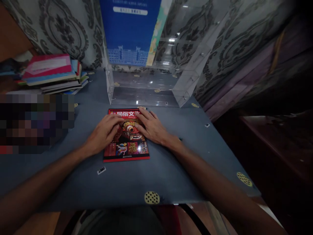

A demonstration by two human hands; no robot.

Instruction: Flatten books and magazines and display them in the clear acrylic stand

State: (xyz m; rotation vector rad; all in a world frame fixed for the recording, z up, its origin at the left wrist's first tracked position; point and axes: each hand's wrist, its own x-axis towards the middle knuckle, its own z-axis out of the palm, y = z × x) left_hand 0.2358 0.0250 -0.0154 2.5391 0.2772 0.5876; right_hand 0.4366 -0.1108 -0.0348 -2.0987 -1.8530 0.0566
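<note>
A red book (132,151) with a painted mask on its cover lies flat on the blue-grey tablecloth, closed, its top edge away from me. Across its left edge rests my left hand (105,130), fingers together and slightly bent, the tips on the cover. My right hand (151,126) covers the upper right part of the book with its fingers stretched out and spread. Neither hand grips the book. Parts of the title and mask are hidden under my fingers.
Behind the book stands a clear acrylic rack (144,98) with a blue printed book (129,32) in it. A stack of books (53,76) sits at the back left, with a blurred-out patch in front. The patterned tablecloth (122,186) ends at a right edge.
</note>
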